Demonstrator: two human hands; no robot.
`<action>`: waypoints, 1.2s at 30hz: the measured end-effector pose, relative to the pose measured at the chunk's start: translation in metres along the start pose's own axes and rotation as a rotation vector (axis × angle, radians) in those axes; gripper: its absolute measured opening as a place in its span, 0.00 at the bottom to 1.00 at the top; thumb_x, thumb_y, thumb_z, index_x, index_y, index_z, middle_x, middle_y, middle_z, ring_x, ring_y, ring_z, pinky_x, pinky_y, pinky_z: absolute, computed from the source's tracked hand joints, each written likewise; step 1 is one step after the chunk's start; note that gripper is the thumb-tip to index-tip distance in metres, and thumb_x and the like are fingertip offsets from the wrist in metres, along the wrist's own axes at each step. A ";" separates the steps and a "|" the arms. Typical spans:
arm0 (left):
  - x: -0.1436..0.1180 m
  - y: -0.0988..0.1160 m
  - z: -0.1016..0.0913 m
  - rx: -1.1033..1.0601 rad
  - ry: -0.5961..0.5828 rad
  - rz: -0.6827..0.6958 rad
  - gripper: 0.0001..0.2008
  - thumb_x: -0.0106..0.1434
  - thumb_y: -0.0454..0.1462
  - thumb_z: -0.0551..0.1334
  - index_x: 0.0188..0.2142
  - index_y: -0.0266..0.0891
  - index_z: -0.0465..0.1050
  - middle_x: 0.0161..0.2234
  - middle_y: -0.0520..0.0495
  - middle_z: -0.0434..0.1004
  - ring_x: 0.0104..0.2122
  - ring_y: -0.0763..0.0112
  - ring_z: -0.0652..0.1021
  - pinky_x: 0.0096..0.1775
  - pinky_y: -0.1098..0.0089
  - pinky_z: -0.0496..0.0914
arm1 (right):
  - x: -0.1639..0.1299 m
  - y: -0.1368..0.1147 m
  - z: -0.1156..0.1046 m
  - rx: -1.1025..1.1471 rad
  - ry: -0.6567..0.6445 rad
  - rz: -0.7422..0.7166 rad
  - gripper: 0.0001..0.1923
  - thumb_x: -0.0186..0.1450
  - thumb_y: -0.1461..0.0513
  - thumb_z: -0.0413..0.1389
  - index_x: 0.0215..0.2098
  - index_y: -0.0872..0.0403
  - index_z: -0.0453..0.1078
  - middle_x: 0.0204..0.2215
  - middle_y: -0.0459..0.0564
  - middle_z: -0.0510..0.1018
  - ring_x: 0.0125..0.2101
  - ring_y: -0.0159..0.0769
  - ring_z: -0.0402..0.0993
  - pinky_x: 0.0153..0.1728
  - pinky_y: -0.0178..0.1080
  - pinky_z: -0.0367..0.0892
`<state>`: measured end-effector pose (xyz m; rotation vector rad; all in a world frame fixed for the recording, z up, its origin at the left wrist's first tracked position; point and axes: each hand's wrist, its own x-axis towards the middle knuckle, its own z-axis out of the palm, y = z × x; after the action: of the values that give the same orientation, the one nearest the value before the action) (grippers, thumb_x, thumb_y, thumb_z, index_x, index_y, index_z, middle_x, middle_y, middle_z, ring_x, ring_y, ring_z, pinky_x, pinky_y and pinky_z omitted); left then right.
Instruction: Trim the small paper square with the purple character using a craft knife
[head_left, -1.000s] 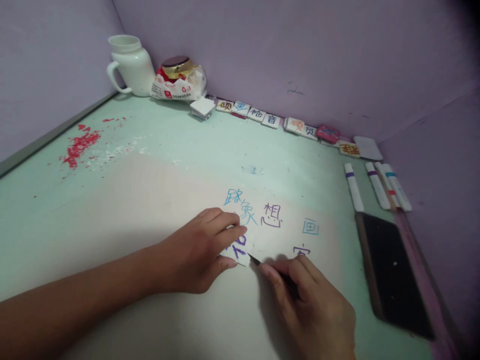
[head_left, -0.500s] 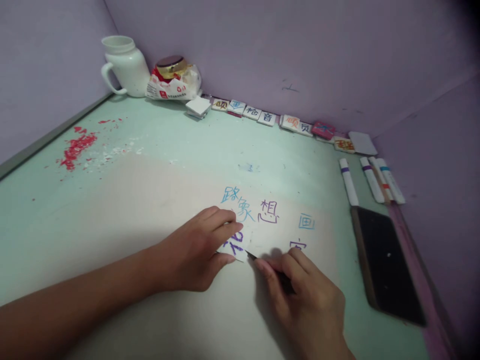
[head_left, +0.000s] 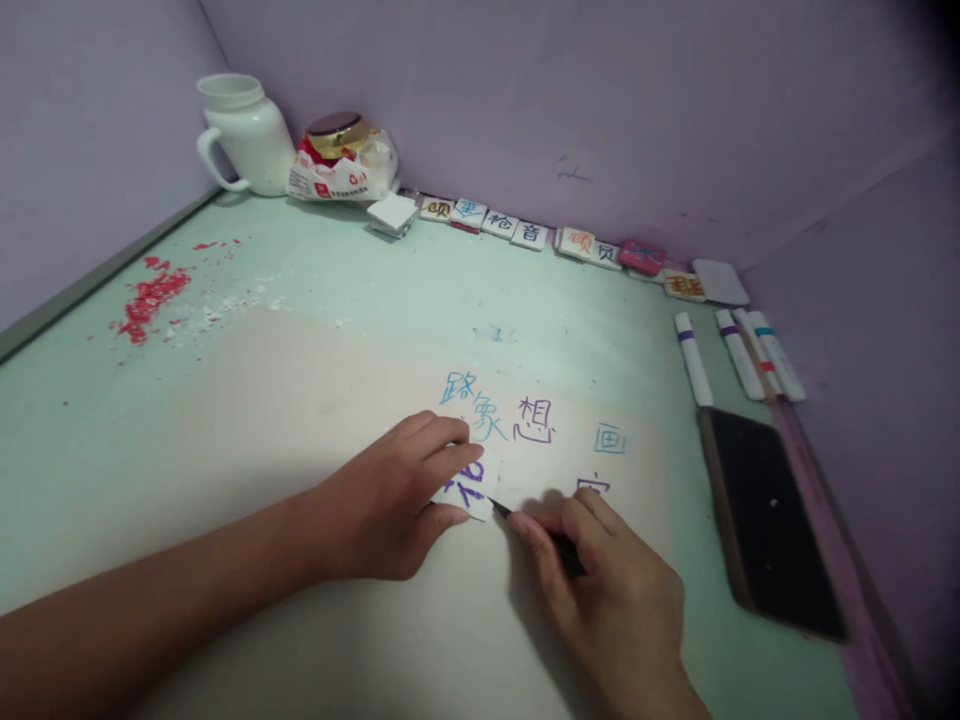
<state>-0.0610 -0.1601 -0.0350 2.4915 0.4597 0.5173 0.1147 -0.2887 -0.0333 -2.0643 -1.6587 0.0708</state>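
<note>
I see the left hand (head_left: 390, 510) pinching a small white square tile with purple strokes (head_left: 463, 492); at its 3 o'clock, the right hand (head_left: 607, 590) grips a thin dark-tipped blade (head_left: 501, 509) touching the tile's edge.

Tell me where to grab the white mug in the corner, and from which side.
Take the mug by its handle, coming from the left: the loop sticks out that way, clear of the wall. The bagged jar crowds its right side.

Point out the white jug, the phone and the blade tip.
white jug (head_left: 251, 140), head view, middle of its body.
phone (head_left: 772, 530), head view, centre of its dark screen.
blade tip (head_left: 496, 506), head view, exposed point beside the small white tile.
</note>
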 end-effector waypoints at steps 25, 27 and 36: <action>0.001 0.017 0.006 0.114 0.105 -0.064 0.12 0.58 0.31 0.56 0.43 0.32 0.64 0.38 0.38 0.67 0.38 0.56 0.69 0.39 0.56 0.71 | -0.007 -0.013 0.005 -0.031 0.021 0.111 0.22 0.71 0.52 0.44 0.24 0.52 0.67 0.21 0.44 0.72 0.20 0.32 0.68 0.22 0.35 0.53; 0.000 0.018 0.006 0.131 0.104 -0.071 0.12 0.58 0.31 0.56 0.43 0.33 0.64 0.38 0.38 0.67 0.38 0.56 0.70 0.38 0.56 0.71 | -0.007 -0.015 0.005 -0.035 0.014 0.117 0.22 0.71 0.52 0.44 0.24 0.52 0.67 0.22 0.44 0.73 0.20 0.32 0.68 0.22 0.36 0.53; 0.001 0.018 0.006 0.135 0.116 -0.065 0.13 0.59 0.31 0.56 0.44 0.33 0.63 0.37 0.39 0.66 0.37 0.57 0.70 0.36 0.57 0.71 | 0.003 -0.009 0.000 -0.068 -0.054 0.104 0.20 0.69 0.51 0.46 0.23 0.49 0.66 0.20 0.43 0.74 0.17 0.34 0.67 0.19 0.36 0.51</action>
<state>-0.0538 -0.1771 -0.0289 2.5736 0.6388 0.6260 0.1068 -0.2848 -0.0288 -2.2177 -1.6052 0.1072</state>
